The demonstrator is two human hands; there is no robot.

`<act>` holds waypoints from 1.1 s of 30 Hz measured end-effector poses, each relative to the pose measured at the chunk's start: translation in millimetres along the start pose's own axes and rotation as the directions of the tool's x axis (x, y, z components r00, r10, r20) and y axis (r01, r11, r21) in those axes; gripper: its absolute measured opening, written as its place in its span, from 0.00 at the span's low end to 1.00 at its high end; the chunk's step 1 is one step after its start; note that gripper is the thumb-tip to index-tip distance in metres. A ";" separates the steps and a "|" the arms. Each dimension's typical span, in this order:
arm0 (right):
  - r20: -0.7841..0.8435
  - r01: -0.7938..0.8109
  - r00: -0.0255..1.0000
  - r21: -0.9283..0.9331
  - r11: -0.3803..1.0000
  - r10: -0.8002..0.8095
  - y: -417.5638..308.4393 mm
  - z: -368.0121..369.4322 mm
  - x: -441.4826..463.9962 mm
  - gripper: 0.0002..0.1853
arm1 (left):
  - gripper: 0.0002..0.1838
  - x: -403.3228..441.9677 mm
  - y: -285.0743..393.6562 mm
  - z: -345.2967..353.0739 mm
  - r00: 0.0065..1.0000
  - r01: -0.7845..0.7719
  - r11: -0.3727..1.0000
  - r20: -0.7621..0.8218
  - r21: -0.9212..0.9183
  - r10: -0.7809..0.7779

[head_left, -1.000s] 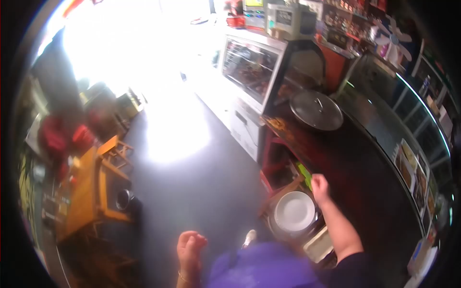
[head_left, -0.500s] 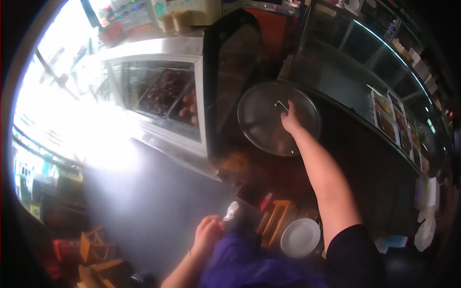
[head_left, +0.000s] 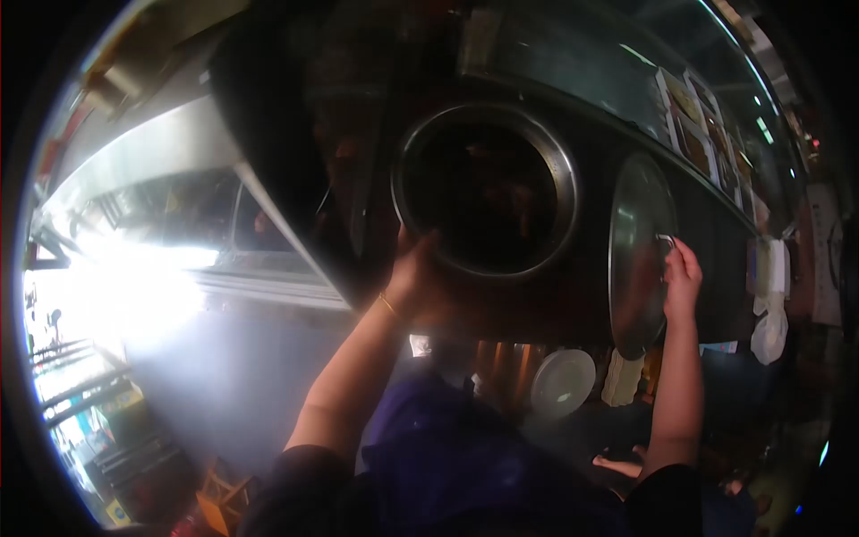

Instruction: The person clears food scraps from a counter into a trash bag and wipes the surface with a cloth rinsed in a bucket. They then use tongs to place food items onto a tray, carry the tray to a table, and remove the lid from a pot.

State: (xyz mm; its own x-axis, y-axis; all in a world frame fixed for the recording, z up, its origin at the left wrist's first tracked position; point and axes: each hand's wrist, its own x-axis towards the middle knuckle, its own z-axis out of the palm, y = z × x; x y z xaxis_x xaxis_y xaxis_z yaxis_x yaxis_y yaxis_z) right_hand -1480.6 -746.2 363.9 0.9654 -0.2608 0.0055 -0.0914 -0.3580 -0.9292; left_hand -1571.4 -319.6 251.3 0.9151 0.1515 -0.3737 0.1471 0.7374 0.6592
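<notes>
A large round metal pot (head_left: 565,174) stands uncovered in the middle of the view. Its inside is dark, with some brownish contents faintly visible. My left hand (head_left: 413,276) is at the near left side of the pot, its fingers and thumb closed about the rim; the fingertips are dim. To the right of the pot, my right hand (head_left: 682,273) grips the small handle of a round metal lid (head_left: 633,259). The lid is tilted nearly on edge, apart from the pot.
At left is a glass-fronted display case (head_left: 224,215) with a metal frame. A glass panel with food pictures (head_left: 707,134) runs along the far right. Below the counter are a white plate (head_left: 564,382) and a wooden stool (head_left: 221,501). Another person's limb (head_left: 619,465) shows at lower right.
My right hand has lifted the lid off the pot and carried it right, tilting it up. My left hand has risen from near my body to the pot's rim. The view has shifted.
</notes>
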 end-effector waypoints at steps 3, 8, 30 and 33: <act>-0.132 -0.102 0.987 -0.085 0.991 0.090 44.0 -56.8 -18.4 0.13 | 0.16 20.6 -30.7 -28.2 0.992 0.089 0.996 -0.090 0.017 -0.087; -0.287 -0.263 0.934 -0.151 0.953 0.212 111.9 -75.6 -43.0 0.13 | 0.13 27.0 -38.0 -65.8 0.887 -0.457 0.314 0.399 0.832 0.232; -0.287 0.036 0.939 -0.471 0.881 -0.192 164.5 -21.0 -48.0 0.17 | 0.17 1.6 -29.5 -28.9 0.955 -0.114 0.883 -0.196 0.455 0.224; -0.187 0.222 0.901 -0.575 0.787 -0.391 152.4 -13.1 -114.5 0.14 | 0.17 -7.5 -39.6 -43.3 0.950 -0.086 0.836 -0.208 0.542 0.232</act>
State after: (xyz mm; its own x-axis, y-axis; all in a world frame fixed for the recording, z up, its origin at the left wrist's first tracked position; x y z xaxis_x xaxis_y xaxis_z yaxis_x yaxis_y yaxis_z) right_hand -1608.3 -782.7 226.5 0.8598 -0.2630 0.4377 0.0020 -0.8555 -0.5179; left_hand -1600.3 -321.4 199.7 0.8256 0.4522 -0.3376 0.2478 0.2470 0.9368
